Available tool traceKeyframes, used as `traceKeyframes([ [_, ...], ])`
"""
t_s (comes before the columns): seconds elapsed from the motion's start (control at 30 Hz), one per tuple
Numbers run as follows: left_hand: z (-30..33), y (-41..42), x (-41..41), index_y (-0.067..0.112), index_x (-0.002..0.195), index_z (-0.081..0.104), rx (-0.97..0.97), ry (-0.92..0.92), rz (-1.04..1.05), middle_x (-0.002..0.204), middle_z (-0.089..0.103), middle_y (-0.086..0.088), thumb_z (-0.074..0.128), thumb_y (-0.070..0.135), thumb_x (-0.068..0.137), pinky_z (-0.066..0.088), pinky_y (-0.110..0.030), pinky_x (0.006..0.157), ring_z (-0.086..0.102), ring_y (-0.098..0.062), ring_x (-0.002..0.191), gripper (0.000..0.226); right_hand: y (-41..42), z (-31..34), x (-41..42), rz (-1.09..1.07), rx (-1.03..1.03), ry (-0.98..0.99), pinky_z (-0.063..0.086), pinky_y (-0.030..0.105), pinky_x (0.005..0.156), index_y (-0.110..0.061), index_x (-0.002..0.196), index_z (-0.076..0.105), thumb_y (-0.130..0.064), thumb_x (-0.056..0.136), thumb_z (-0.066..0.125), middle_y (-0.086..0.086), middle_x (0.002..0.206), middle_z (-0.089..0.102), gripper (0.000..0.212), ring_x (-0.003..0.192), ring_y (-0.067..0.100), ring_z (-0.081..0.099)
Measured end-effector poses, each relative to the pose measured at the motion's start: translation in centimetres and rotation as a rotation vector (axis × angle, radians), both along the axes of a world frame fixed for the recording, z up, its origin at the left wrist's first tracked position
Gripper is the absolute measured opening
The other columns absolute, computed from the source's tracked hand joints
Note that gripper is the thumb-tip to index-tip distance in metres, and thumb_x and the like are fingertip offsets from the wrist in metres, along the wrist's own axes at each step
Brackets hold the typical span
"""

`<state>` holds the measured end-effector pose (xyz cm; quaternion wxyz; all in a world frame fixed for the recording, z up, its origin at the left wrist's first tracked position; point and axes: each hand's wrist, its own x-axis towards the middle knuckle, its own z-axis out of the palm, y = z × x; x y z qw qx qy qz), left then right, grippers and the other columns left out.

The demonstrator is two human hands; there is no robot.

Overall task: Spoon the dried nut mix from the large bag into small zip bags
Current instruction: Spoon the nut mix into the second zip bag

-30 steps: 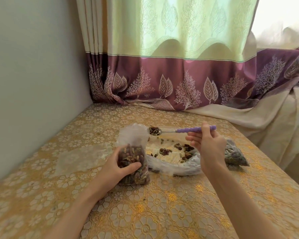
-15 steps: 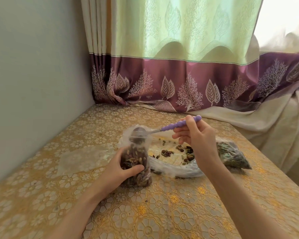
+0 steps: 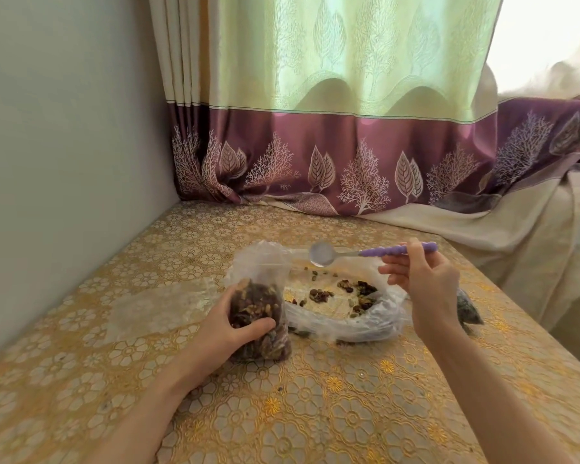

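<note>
- The small clear zip bag (image 3: 260,306), more than half full of brown and green dried nut mix, stands upright on the table just left of the large bag, its open mouth rising above the fill.
- The left hand (image 3: 230,326) is wrapped around its lower half, thumb across the front, holding it steady.
- The bag looks soft and limp; the thin film would likely buckle or slip if pinched near the top, so gripping the packed lower part, which the nuts firm up, seems the surest hold.
- The metal spoon with a ribbed purple handle (image 3: 365,252) hovers empty above the large bag, its bowl close to the small bag's mouth; the right hand (image 3: 426,286) pinches the handle's end.
- The large crumpled clear plastic bag (image 3: 342,306) lies open and flat, with only scattered nuts left inside.
- A further dark filled bag (image 3: 467,309) peeks out behind the right wrist.
- All rest on the gold floral tablecloth (image 3: 315,413).
</note>
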<state>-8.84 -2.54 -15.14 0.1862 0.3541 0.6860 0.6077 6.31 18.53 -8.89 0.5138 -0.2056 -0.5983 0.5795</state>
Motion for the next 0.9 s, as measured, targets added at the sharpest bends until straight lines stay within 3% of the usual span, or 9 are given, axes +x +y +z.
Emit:
traceKeyframes([
  [0.23, -0.1, 0.1, 0.0, 0.054, 0.101, 0.047, -0.001, 0.006, 0.008, 0.105, 0.061, 0.02, 0.082, 0.045, 0.058, 0.048, -0.011, 0.066, 0.059, 0.012, 0.088, 0.056, 2.1, -2.8, 1.2, -0.16, 0.052, -0.161, 0.049, 0.017, 0.045, -0.011, 0.078, 0.058, -0.02, 0.099, 0.047, 0.002, 0.063, 0.07, 0.026, 0.051, 0.01, 0.064],
  [0.33, -0.1, 0.1, 0.0, 0.051, 0.105, 0.048, 0.012, -0.007, 0.003, 0.105, 0.062, 0.017, 0.081, 0.042, 0.062, 0.049, -0.011, 0.066, 0.061, 0.01, 0.088, 0.055, 1.9, -3.3, 1.2, -0.103, 0.008, -0.218, 0.05, 0.016, 0.046, -0.01, 0.076, 0.064, -0.022, 0.099, 0.047, -0.004, 0.061, 0.071, 0.031, 0.052, 0.011, 0.065],
  [0.53, 0.0, 0.1, 0.2, 0.045, 0.112, 0.047, 0.032, -0.027, 0.0, 0.112, 0.061, 0.013, 0.079, 0.042, 0.067, 0.05, -0.012, 0.069, 0.061, 0.006, 0.092, 0.055, 0.3, -3.9, 0.3, 0.042, 0.007, -0.277, 0.049, 0.019, 0.045, -0.003, 0.082, 0.067, -0.019, 0.099, 0.046, 0.003, 0.075, 0.075, 0.032, 0.053, 0.015, 0.064],
  [0.7, 0.0, 0.0, 0.2, 0.045, 0.112, 0.047, 0.03, -0.029, -0.004, 0.113, 0.061, 0.013, 0.07, 0.037, 0.068, 0.049, -0.015, 0.072, 0.061, 0.005, 0.094, 0.051, -1.2, -4.2, 0.0, 0.152, -0.024, -0.281, 0.046, 0.018, 0.042, 0.001, 0.083, 0.065, -0.017, 0.1, 0.045, 0.004, 0.073, 0.074, 0.031, 0.051, 0.013, 0.063],
  [0.9, 0.0, 0.0, 0.3, 0.045, 0.111, 0.047, 0.037, -0.036, -0.001, 0.111, 0.062, 0.014, 0.071, 0.038, 0.066, 0.05, -0.014, 0.07, 0.061, 0.006, 0.093, 0.051, -2.8, -4.2, -0.4, 0.243, -0.061, -0.287, 0.045, 0.018, 0.04, -0.01, 0.068, 0.07, -0.016, 0.099, 0.045, 0.003, 0.07, 0.074, 0.041, 0.049, 0.013, 0.063],
])
